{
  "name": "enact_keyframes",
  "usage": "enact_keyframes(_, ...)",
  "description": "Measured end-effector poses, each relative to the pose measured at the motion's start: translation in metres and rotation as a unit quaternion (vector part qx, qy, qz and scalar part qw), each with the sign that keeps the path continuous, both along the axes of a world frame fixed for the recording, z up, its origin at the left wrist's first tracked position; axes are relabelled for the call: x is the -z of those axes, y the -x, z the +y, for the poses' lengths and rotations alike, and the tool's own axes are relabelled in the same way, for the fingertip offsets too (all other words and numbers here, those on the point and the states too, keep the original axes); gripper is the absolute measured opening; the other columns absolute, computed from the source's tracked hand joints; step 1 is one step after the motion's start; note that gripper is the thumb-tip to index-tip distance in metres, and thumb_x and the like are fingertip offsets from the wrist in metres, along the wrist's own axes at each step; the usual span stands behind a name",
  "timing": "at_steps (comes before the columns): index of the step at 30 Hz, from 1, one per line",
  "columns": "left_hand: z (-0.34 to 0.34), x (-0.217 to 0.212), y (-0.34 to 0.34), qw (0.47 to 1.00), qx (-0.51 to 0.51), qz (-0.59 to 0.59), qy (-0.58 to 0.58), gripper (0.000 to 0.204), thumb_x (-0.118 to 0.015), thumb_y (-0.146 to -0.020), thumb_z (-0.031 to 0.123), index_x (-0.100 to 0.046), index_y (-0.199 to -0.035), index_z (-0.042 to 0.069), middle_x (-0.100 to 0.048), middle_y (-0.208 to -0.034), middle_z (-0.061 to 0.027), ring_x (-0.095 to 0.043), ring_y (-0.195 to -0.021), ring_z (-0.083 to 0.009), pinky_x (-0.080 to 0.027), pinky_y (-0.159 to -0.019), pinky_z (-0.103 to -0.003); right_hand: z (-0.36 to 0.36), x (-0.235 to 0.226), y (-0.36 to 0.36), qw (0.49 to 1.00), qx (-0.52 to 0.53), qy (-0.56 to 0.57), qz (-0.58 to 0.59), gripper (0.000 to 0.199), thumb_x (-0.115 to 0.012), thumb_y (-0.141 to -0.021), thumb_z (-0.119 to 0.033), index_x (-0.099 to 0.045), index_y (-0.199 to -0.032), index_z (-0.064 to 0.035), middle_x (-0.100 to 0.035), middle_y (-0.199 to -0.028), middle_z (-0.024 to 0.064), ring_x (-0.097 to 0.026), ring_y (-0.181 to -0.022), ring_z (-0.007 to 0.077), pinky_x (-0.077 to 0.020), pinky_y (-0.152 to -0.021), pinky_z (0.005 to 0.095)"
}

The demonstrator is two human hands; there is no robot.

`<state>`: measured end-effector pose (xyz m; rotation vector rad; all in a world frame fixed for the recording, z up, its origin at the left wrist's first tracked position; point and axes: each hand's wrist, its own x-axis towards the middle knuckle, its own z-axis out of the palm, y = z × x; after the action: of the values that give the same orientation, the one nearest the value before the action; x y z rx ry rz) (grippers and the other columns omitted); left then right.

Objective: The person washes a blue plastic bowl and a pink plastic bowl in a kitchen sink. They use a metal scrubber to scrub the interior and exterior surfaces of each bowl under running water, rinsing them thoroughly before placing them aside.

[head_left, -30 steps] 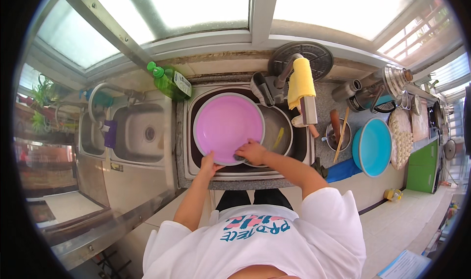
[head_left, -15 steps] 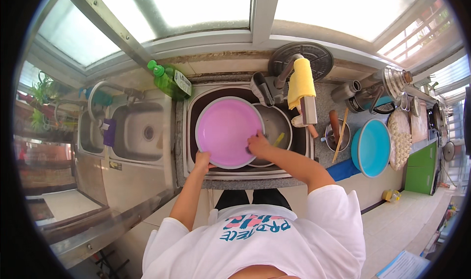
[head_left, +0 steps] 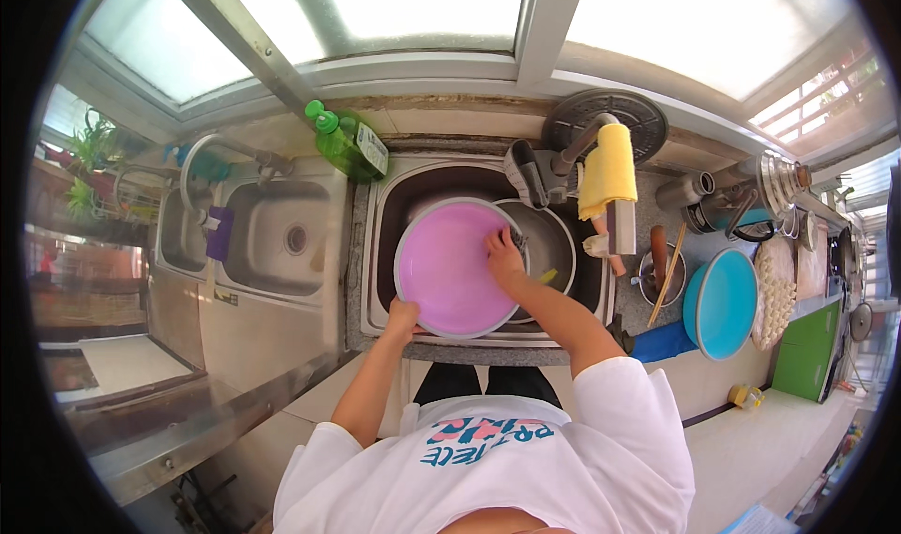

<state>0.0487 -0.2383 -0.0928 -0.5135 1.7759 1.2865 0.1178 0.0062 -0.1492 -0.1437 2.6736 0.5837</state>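
A pink basin (head_left: 441, 262) with a grey rim is tilted over the sink (head_left: 374, 299). My left hand (head_left: 404, 318) grips its near-left rim, thumb on the inner side. My right hand (head_left: 504, 257) is inside the basin by the right wall, fingers bent against the surface. Something small and dark shows at its fingertips, too hidden to name. Partly under the basin on the right is a metal pan (head_left: 554, 243), with a yellow-green strip (head_left: 547, 277) lying in it.
Behind the sink stand a green soap bottle (head_left: 347, 144) and a tap draped with a yellow cloth (head_left: 607, 170). To the right are a metal pot (head_left: 648, 285) with chopsticks (head_left: 668, 271), a blue basin (head_left: 723, 304) and a tray of dumplings (head_left: 777, 299).
My right hand has moved up along the basin's right inner wall, away from the near side. My left hand keeps its hold on the rim. The view has shifted slightly.
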Motion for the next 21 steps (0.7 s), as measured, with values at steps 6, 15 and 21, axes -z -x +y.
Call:
enact_keyframes(6, -0.007, -0.004, 0.003, 0.999, -0.023, 0.031, -0.034, 0.053, -0.044, -0.079, -0.002, -0.039, -0.132, -0.002, -0.057, -0.113, -0.0204, -0.064, -0.093, -0.0326, -0.060, -0.064, -0.043, -0.015, -0.003, -0.008, 0.990, 0.083, 0.101, -0.060, 0.031, -0.052, -0.085, -0.019, -0.069, -0.109, -0.0104, -0.043, -0.137, 0.0096, -0.032, -0.129, 0.0302, -0.0175, -0.107, 0.0559)
enact_keyframes(15, -0.006, 0.014, 0.003, 0.998, 0.005, 0.058, -0.011, 0.052, -0.044, -0.079, -0.001, -0.040, -0.132, -0.004, -0.056, -0.114, -0.0215, -0.063, -0.095, -0.0324, -0.059, -0.067, -0.041, -0.003, 0.002, -0.014, 0.993, 0.070, 0.093, 0.009, 0.027, -0.055, -0.082, -0.023, -0.072, -0.099, -0.0104, -0.055, -0.122, 0.0106, -0.041, -0.121, 0.0294, -0.0256, -0.101, 0.0554)
enact_keyframes(21, -0.002, 0.013, -0.014, 0.999, -0.031, -0.003, -0.032, 0.047, -0.046, -0.077, -0.001, -0.045, -0.124, -0.006, -0.060, -0.104, -0.0181, -0.066, -0.085, -0.0292, -0.060, -0.061, -0.041, -0.081, 0.018, -0.029, 0.836, 0.194, 0.498, -0.123, 0.033, -0.062, -0.068, -0.009, -0.068, -0.101, -0.0080, -0.063, -0.106, 0.0135, -0.056, -0.103, 0.0369, -0.0462, -0.083, 0.0479)
